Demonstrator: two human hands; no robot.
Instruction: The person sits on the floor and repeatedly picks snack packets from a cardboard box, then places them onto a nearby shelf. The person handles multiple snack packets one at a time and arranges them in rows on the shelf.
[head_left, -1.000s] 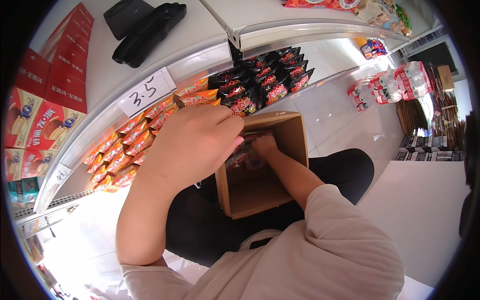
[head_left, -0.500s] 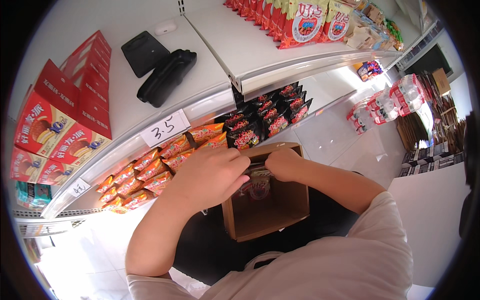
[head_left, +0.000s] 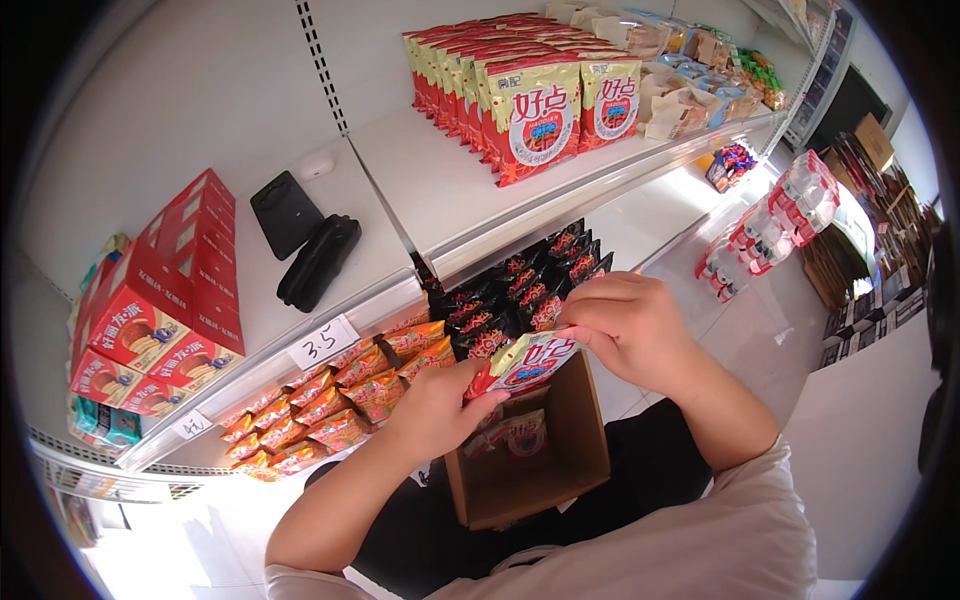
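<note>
A red and cream snack bag (head_left: 528, 364) is held tilted above the far side of a cardboard box (head_left: 588, 440). My left hand (head_left: 438, 404) grips its left end, with the thumb on the near face. My right hand (head_left: 630, 325) pinches the opposite end between thumb and fingers. The open box stands at my lap, and a few clear-wrapped packs (head_left: 524, 436) lie inside it; part of its far wall is hidden by the bag and hands.
Matching red bags (head_left: 535, 120) stand in rows on the upper shelf. Left of them are a black case (head_left: 318, 262) and red boxes (head_left: 150, 300). Orange packets (head_left: 375, 395) and black packets (head_left: 480, 310) fill the lower shelf. Bundled bottles (head_left: 800, 195) stand on the floor to the right.
The snack bag has come up out of the box, held between both hands. My right hand has risen and moved right. The view has shifted, showing more of the upper shelf.
</note>
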